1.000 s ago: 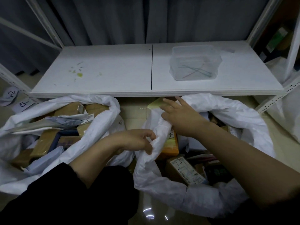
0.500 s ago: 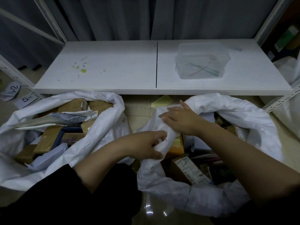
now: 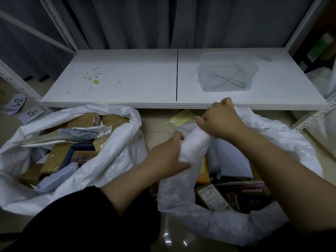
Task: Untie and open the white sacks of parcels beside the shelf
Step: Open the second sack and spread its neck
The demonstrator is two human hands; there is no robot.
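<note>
Two white sacks stand open on the floor in front of the low shelf (image 3: 127, 104). The left sack (image 3: 112, 160) has its rim rolled down and shows brown boxes and pale mailers. The right sack (image 3: 209, 222) holds boxes and dark packets. My left hand (image 3: 167, 153) grips the rolled left rim of the right sack. My right hand (image 3: 220, 119) grips the same rim farther back, close under the shelf edge, fingers curled round the fabric.
A clear plastic tub (image 3: 227, 73) with a few thin ties in it sits on the shelf board. White shelf uprights (image 3: 60, 28) rise at both sides. Paper number tags (image 3: 31, 113) lie on the floor at left. Another white sack (image 3: 325, 135) is at far right.
Both hands have closed tighter on the right sack's rim. My right hand moved back toward the shelf edge, and the rim between my hands is bunched into a thick roll.
</note>
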